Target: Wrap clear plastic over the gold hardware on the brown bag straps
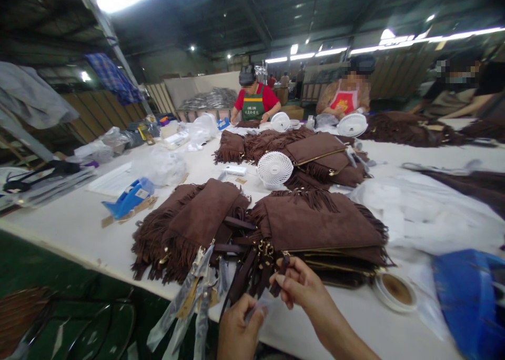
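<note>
My right hand [302,283] pinches the end of a dark brown strap [281,276] with a gold clip at its top. Close beside it, my left hand [239,326] is closed on a piece of clear plastic film [265,298] just below the strap end. In front of both hands lies a stack of brown suede bags [323,220] with fringe and gold zippers. A second pile of fringed bags [205,207] is on its left. Several straps in clear plastic sleeves [201,297] hang over the table edge from that pile.
A blue tape dispenser [130,197] stands on the white table [79,218] at left. White fans [275,169] and more brown bags [315,152] are farther back. At right are a round tape roll [395,290], a blue object [467,297] and plastic bags [426,210]. Co-workers [255,102] work opposite.
</note>
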Tool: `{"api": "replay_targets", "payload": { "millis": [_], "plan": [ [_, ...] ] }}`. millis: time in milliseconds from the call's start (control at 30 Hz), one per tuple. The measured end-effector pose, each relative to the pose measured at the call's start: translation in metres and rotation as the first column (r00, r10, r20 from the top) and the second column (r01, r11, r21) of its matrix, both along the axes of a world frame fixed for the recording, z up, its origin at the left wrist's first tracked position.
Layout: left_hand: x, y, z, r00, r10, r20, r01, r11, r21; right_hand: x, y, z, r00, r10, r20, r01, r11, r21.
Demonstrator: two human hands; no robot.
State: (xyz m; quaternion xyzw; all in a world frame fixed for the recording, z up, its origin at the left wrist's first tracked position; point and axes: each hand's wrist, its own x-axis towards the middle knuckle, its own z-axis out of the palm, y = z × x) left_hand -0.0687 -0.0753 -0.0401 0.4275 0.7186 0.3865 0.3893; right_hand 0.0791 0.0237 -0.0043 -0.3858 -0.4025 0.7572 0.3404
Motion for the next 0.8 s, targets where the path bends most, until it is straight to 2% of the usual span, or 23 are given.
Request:
{"api": "replay_targets", "payload": {
  "millis": [167,333,500,733,800],
  "plan": [
    [0.002,0.002,-0.010,0.949,0.039,0.313,-0.035,0.999,-0.018,0.003,-0.001,0.010,0.999,0.038,-0.035,-0.040,0.996,-0.081],
    [0.007,0.003,-0.021,0.850,0.062,0.523,-0.043,0.998,-0.048,0.008,0.002,0.013,0.993,0.119,-0.010,-0.119,0.991,-0.061],
    [0.012,0.003,-0.021,0.817,0.061,0.574,-0.025,0.997,-0.071,0.011,0.005,0.005,0.987,0.142,0.075,-0.145,0.989,0.026],
    [0.018,0.004,-0.011,0.874,0.057,0.482,-0.030,0.997,-0.065,0.014,0.009,-0.005,0.982,0.127,0.137,-0.137,0.988,0.068],
    [0.024,0.004,-0.009,0.869,0.072,0.489,-0.049,0.997,-0.061,0.014,0.011,-0.008,0.984,0.121,0.130,-0.131,0.989,0.066]
  ]
}}
